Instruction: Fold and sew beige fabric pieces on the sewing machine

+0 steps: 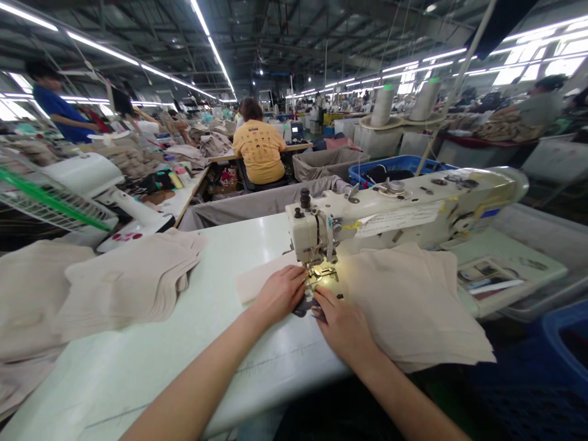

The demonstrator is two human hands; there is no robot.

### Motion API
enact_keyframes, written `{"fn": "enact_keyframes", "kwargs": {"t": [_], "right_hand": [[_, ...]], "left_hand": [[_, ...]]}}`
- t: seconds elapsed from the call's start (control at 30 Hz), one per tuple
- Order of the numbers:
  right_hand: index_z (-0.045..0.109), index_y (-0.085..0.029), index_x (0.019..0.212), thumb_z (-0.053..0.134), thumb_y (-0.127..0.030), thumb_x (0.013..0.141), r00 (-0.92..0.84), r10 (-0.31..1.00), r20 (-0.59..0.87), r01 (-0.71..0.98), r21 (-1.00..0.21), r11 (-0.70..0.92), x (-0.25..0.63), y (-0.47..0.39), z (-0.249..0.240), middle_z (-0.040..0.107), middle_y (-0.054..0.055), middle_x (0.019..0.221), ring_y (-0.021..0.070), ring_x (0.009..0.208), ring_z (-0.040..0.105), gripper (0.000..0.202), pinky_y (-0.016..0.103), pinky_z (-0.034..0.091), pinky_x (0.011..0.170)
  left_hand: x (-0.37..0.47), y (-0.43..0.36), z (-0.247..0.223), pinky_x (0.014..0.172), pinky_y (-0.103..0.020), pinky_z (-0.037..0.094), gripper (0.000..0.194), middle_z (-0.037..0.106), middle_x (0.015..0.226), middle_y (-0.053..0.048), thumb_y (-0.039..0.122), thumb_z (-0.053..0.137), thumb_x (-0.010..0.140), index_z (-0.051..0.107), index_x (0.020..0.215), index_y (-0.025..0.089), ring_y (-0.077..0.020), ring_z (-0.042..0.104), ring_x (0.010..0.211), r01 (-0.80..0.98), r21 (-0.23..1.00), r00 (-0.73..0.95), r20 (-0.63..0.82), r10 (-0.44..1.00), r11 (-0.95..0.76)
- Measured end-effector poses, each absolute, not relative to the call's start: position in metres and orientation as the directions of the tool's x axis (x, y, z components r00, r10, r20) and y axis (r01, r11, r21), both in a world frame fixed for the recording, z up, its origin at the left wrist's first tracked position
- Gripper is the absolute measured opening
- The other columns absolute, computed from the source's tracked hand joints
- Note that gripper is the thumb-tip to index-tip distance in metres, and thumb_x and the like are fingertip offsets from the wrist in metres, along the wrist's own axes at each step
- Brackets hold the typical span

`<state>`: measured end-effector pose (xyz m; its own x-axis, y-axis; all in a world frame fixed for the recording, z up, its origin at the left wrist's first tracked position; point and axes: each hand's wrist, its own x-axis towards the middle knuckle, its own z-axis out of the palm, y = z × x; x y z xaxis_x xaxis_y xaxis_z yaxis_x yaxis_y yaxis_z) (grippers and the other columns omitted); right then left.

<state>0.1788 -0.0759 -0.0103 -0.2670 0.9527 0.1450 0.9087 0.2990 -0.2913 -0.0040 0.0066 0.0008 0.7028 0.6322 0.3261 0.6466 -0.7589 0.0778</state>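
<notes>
A white sewing machine (399, 205) stands on the pale table, its lamp lighting the needle area. My left hand (281, 293) lies just left of the presser foot, fingers together and pointing at it; whether they grip anything is hidden. Close to the front of the needle plate, my right hand (340, 321) has its fingers bent over a small dark patterned piece (301, 306), and its grip is unclear. A beige strip (257, 278) lies behind my left hand. Beige fabric panels (413, 306) are stacked to the right of my right hand.
More beige panels (133, 278) are piled on the table's left side, near a white fan (87, 174). Beyond the table are a grey cloth-lined bin (257, 205), a blue basket (404, 164) and a seated person in yellow (260, 150). Thread cones (382, 107) stand behind the machine.
</notes>
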Motion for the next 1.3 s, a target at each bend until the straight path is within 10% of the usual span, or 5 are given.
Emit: {"fn": "enact_keyframes", "kwargs": {"t": [0.93, 1.2, 1.3], "right_hand": [[0.065, -0.019, 0.128, 0.052, -0.017, 0.095, -0.258, 0.945, 0.203, 0.897, -0.313, 0.312, 0.180, -0.078, -0.017, 0.062, 0.009, 0.141, 0.0224, 0.098, 0.073, 0.035, 0.033, 0.059, 0.081], [0.067, -0.019, 0.117, 0.046, -0.015, 0.091, -0.153, 0.905, 0.398, 0.744, -0.556, 0.371, 0.191, -0.076, -0.023, 0.069, 0.011, 0.127, 0.0240, 0.106, 0.070, 0.034, 0.036, 0.058, 0.088], [0.066, -0.019, 0.117, 0.044, -0.013, 0.089, -0.052, 0.886, 0.460, 0.641, -0.665, 0.383, 0.201, -0.078, -0.018, 0.069, 0.012, 0.122, 0.0236, 0.114, 0.065, 0.037, 0.038, 0.053, 0.097]], "left_hand": [[-0.007, -0.013, 0.005, 0.105, -0.046, 0.051, 0.033, 0.062, 0.131, -0.014, 0.024, 0.054, 0.096, 0.060, 0.127, 0.017, -0.0292, 0.057, 0.122, 0.778, 0.093, 0.591, 0.230, 0.773, -0.622], [-0.035, -0.034, 0.031, 0.101, -0.037, 0.050, 0.036, 0.064, 0.123, -0.008, 0.010, 0.046, 0.094, 0.066, 0.121, 0.021, -0.0226, 0.059, 0.115, 0.748, 0.205, 0.637, 0.045, 0.770, -0.631], [-0.041, -0.035, 0.034, 0.085, -0.041, 0.056, 0.025, 0.063, 0.113, -0.014, 0.020, 0.047, 0.096, 0.068, 0.110, 0.016, -0.0280, 0.063, 0.104, 0.880, 0.043, 0.473, -0.002, 0.881, -0.472]]}}
